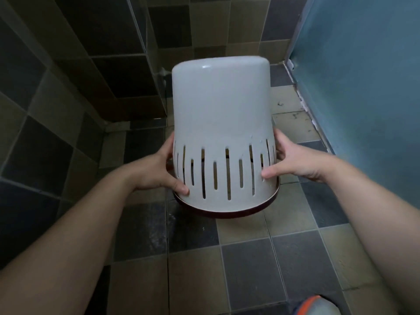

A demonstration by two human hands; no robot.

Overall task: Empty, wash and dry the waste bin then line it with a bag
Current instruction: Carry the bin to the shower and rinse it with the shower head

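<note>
Above the tiled floor (238,258), the waste bin (221,123) is held upside down, clamped between left hand (163,171) and right hand (293,160) near its dark rim (227,212); likely for draining water.

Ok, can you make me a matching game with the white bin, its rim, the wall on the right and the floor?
Things:
1. white plastic slotted waste bin
2. ring-shaped rim of the bin
3. painted wall on the right
4. square-tiled floor

States:
A. dark red
B. blue
C. held upside down by left hand and right hand
D. beige and dark grey squares

Pairs: 1-C, 2-A, 3-B, 4-D
</note>
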